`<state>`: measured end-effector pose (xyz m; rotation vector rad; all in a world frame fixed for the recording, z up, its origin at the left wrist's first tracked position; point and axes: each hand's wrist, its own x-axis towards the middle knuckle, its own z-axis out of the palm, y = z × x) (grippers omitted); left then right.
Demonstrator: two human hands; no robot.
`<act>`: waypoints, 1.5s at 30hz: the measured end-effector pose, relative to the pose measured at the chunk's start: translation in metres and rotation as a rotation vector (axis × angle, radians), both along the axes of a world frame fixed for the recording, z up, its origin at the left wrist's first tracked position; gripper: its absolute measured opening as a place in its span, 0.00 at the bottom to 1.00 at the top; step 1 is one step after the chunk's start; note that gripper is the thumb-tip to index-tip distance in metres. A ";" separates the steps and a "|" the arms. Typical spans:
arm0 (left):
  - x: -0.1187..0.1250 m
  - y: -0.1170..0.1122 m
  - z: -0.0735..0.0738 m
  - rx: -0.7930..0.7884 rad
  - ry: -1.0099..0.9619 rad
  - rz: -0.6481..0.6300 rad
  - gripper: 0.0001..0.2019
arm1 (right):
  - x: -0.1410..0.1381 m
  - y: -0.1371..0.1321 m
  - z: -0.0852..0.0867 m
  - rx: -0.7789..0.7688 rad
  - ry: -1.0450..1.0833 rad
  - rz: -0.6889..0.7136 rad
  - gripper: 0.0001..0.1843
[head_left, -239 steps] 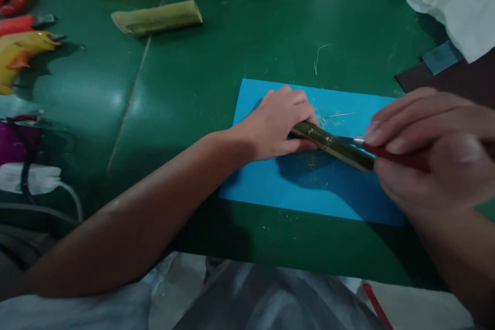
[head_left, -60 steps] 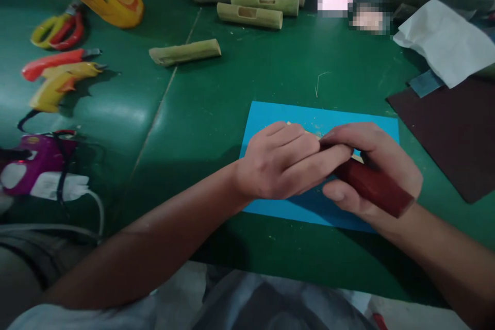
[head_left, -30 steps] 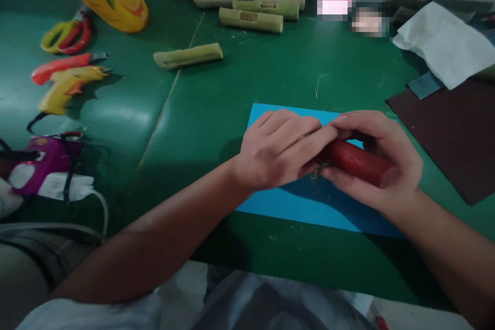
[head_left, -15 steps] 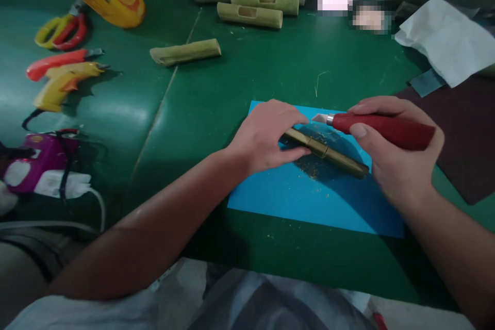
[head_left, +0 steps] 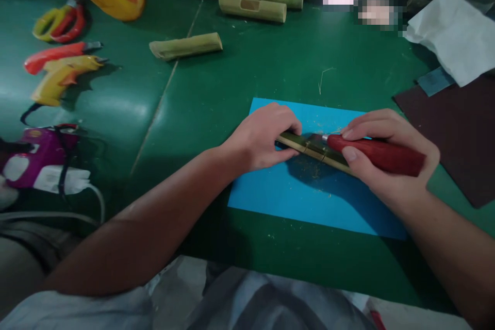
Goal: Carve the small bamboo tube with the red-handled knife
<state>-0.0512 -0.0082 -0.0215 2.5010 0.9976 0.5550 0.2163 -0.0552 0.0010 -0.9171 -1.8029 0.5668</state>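
My left hand (head_left: pixel 263 136) is closed over the left end of a thin bamboo stick (head_left: pixel 309 148), pinning it flat on a blue sheet (head_left: pixel 309 201). A red-handled knife (head_left: pixel 381 154) sits in my right hand (head_left: pixel 382 157), fingers wrapped round the handle. Its short metal blade rests on the stick near a node. Fine shavings lie on the sheet beside the stick.
On the green table (head_left: pixel 216 87) lie several thicker bamboo pieces (head_left: pixel 185 45) toward the back. Scissors (head_left: pixel 58 23), a red tool, a yellow glue gun (head_left: pixel 58 80) and a purple glue gun (head_left: pixel 36 157) lie at the left. White paper (head_left: pixel 452 33) and a dark sheet (head_left: pixel 456 129) lie at the right.
Half a second ago the knife was held above and behind the stick; it has come down and its blade now touches the stick. My left hand stays on the stick's left end.
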 end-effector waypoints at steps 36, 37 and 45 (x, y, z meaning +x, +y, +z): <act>-0.001 0.001 -0.004 0.040 -0.237 -0.154 0.08 | 0.002 0.011 -0.002 -0.155 -0.058 0.323 0.15; -0.001 0.001 -0.004 0.042 -0.240 -0.153 0.07 | 0.001 0.011 -0.003 -0.167 -0.058 0.337 0.15; -0.002 0.002 -0.006 -0.010 -0.207 -0.119 0.08 | 0.002 0.013 -0.010 -0.683 0.284 0.135 0.12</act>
